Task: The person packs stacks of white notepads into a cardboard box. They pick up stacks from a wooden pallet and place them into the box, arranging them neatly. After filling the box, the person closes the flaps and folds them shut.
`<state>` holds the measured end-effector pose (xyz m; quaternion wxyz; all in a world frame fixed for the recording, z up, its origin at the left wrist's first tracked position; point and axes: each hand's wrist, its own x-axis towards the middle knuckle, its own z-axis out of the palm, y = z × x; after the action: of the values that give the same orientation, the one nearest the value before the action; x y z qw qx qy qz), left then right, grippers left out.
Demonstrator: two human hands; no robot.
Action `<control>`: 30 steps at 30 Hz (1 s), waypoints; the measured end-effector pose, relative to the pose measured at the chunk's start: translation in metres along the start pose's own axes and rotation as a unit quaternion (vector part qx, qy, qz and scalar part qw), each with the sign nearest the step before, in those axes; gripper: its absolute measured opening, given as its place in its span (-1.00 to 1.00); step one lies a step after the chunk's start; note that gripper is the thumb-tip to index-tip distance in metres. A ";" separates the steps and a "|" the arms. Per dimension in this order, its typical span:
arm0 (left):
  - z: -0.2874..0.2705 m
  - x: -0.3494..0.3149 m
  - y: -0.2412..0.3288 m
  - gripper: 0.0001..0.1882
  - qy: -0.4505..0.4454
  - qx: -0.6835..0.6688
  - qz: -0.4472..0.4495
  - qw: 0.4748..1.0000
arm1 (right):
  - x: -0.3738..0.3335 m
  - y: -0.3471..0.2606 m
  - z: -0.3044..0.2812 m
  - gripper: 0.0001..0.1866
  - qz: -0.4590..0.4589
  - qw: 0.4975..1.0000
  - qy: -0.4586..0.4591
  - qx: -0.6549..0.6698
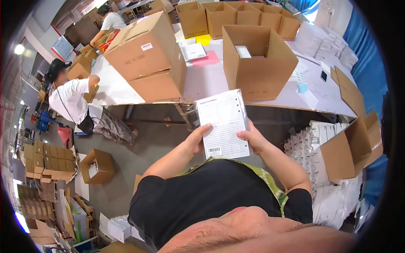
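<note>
A white pack of printed planner sheets (224, 126) in a clear plastic sleeve is held up in front of my chest, tilted slightly. Lines, punched holes along its right edge and a barcode label at the lower left show on it. My left hand (197, 138) grips the pack's left edge, thumb on the front. On the opposite edge, my right hand (255, 137) holds it the same way. The fingers behind the pack are hidden. Just beyond it, an open cardboard box (259, 79) stands on the white table (202, 80), with a white pack (242, 51) inside.
Two stacked cartons (147, 55) stand on the table's left part. A row of open boxes (221, 19) lines its back, beside stacked white packs (325, 42). A phone (323, 76) lies at the right. A co-worker (76, 97) stands at left; another (113, 21) is farther back.
</note>
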<state>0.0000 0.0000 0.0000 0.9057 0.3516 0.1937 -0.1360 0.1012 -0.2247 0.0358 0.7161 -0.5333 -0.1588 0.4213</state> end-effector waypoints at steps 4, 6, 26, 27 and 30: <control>0.053 0.042 0.085 -0.24 0.047 0.026 0.053 0.997 | 0.052 -0.076 -0.015 0.03 -0.037 0.999 -0.014 0.026; 0.067 0.059 0.114 -0.25 0.044 0.025 0.066 0.997 | 0.076 -0.102 -0.028 0.03 -0.050 0.997 -0.044 0.041; 0.256 0.307 0.274 -0.36 0.123 0.072 0.172 0.975 | 0.238 -0.343 -0.271 -0.16 -0.098 0.962 0.025 -0.253; 0.246 0.321 0.273 -0.36 0.122 0.074 0.149 0.979 | 0.242 -0.336 -0.289 -0.10 -0.129 0.942 0.059 -0.304; 0.231 0.360 0.265 -0.31 0.131 0.099 0.089 0.982 | 0.237 -0.313 -0.332 -0.02 -0.173 0.882 0.057 -0.435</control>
<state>0.4798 -0.0094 0.1501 0.8416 0.4702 0.2645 -0.0260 0.6027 -0.2748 0.1382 0.4813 -0.7785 -0.3746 0.1483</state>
